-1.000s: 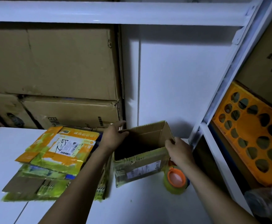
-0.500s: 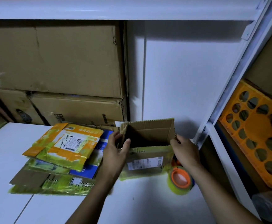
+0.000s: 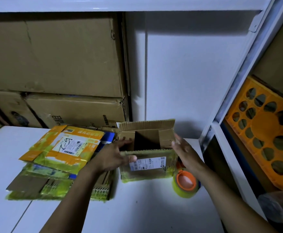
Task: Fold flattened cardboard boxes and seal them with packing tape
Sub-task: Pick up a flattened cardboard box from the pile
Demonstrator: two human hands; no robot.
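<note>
**tapegoblin:** Head cam, the only view you've got. Your cardboard box (image 3: 147, 165) sits open-topped on the white table (image 3: 137, 207), with its back close to the wall (image 3: 179, 73). The far flap stands up and both side flaps are folded in over the opening.

**flatpack_fan:** Yep. Your left hand (image 3: 113, 157) has the near-left corner. The thumb is on the outside of the front wall and the fingers go over the rim onto the left flap, so it's pinching that edge. Your right hand (image 3: 184, 152) is flat, fingers straight, laid against the box's right side.

**tapegoblin:** Left side is tight for you. The stack of flattened boxes (image 3: 61, 148) lies just beside the box, and your left forearm crosses its near-right corner. Big cartons (image 3: 53, 56) wall off the back behind that stack.

**flatpack_fan:** Right side is cramped too. The tape roll (image 3: 186, 184) sits just off the near-right corner, under your right wrist; can't tell if it touches the box. The shelf post (image 3: 229, 98) is near, with an orange crate (image 3: 263, 132) past it. The widest stretch of tabletop showing is on the near side, between your forearms.
</note>
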